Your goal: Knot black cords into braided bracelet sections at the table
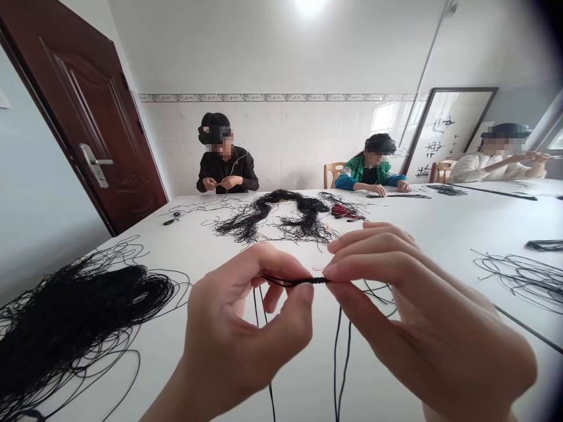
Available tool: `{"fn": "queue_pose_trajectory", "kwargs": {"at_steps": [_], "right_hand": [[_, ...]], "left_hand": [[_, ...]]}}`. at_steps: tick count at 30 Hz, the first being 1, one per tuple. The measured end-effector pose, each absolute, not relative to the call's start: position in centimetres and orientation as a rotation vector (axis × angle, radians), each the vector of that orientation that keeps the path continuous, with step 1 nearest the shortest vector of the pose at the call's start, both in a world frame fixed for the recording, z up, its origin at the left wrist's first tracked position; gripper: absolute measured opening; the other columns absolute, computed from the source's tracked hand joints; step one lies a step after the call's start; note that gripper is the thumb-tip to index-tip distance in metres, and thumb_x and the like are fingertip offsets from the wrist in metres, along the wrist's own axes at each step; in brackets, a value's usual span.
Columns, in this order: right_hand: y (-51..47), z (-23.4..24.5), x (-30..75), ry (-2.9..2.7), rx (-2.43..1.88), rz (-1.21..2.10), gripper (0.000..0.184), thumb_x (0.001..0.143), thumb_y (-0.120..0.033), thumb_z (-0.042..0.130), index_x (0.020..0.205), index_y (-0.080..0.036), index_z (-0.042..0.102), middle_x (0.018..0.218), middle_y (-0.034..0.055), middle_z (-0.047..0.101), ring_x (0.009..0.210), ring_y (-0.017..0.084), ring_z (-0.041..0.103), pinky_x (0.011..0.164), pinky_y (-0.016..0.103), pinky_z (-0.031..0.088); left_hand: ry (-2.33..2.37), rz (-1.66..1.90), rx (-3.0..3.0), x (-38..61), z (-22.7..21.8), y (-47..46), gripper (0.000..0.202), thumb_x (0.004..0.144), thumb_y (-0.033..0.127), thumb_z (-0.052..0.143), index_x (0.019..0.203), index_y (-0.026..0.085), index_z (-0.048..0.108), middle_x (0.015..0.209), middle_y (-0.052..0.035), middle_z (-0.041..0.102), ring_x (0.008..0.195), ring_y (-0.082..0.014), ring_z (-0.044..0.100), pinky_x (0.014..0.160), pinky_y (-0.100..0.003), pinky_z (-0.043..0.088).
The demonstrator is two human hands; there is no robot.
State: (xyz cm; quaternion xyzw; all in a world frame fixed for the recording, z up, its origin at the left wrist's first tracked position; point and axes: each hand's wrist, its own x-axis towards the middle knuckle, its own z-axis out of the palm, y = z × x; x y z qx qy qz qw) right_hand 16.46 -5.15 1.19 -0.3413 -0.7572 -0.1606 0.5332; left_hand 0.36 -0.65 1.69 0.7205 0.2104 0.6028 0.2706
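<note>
Between my two hands, above the table, is a black braided cord [318,281] with a short knotted stretch in its middle. My left hand [255,322] pinches its left end between thumb and forefinger. The right end is pinched by the thumb and forefinger of my right hand [409,299], whose other fingers are lifted and partly bent. Loose cord ends hang below both hands toward the near table edge. Fingertips hide parts of the knotted stretch.
A white table [211,246] carries a large heap of black cord [88,316] at left, a black cord bundle [281,205] mid-table, scissors [172,218], a red bundle [345,211] and loose cords [523,281] at right. Three people sit across, hands at work.
</note>
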Motion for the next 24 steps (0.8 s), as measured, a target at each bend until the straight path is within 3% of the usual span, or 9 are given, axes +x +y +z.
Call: {"fn": "queue_pose_trajectory", "kwargs": {"at_steps": [24], "right_hand": [[-5.02,1.24,16.16,-1.765,-0.81,-0.423,0.021,0.082,-0.001,0.064,0.092,-0.018,0.059,0.082,0.0005,0.063,0.084,0.016,0.062,0.083,0.04,0.049]], "left_hand": [[0.789,1.734,1.807,0.99,2.0,-1.3,0.014,0.065,0.014,0.057,0.06,0.026,0.061,0.052,0.0075,0.055,0.047,-0.0089,0.047,0.046,-0.022,0.043]]}}
